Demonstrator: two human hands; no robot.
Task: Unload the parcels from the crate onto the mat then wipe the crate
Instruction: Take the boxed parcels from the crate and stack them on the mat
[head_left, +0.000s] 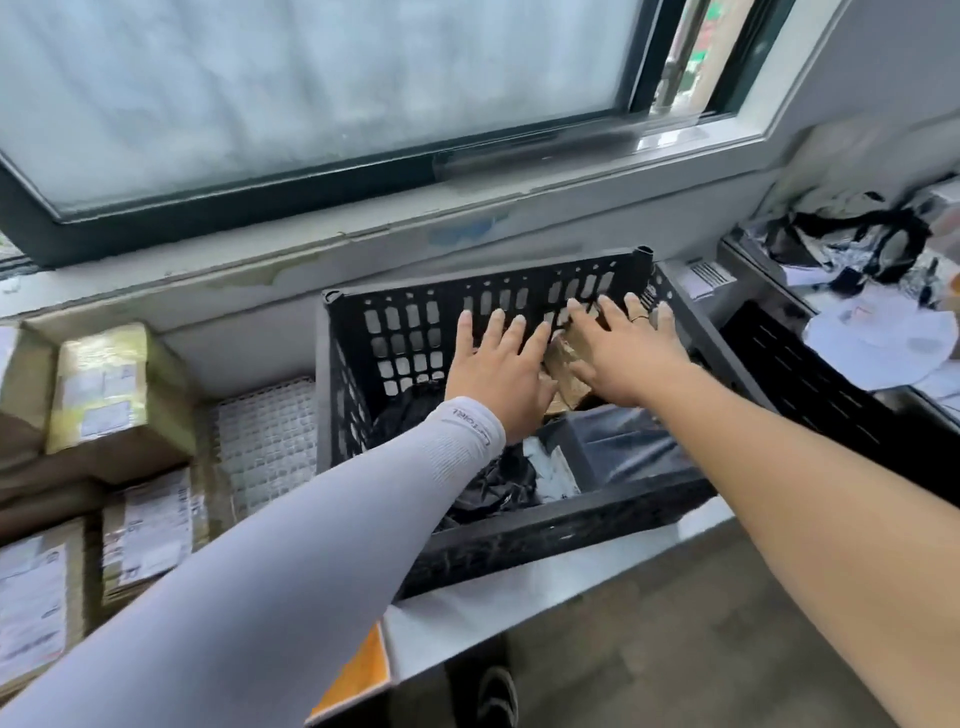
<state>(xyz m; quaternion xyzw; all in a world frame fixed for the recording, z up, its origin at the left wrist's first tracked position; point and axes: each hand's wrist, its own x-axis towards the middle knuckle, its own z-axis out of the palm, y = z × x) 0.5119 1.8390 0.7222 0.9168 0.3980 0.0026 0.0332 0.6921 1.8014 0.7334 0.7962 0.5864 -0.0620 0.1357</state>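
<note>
A black slotted plastic crate (519, 530) stands on a steel counter under the window. Inside it lie black plastic-wrapped parcels (623, 447) and a brown cardboard parcel (563, 358) at the far side. Both my hands reach into the crate with fingers spread and straight. My left hand (496, 369), in a grey sleeve, is just left of the brown parcel. My right hand (623, 351) lies over the parcel's right side. A white textured mat (267, 441) lies left of the crate, with several taped cardboard parcels (117, 389) on and beside it.
The window sill and wall run close behind the crate. Another black crate (810, 384) sits at the right, with crumpled papers and black bags (872, 312) beyond it. An orange-edged box (358, 670) pokes out below the steel counter (519, 597).
</note>
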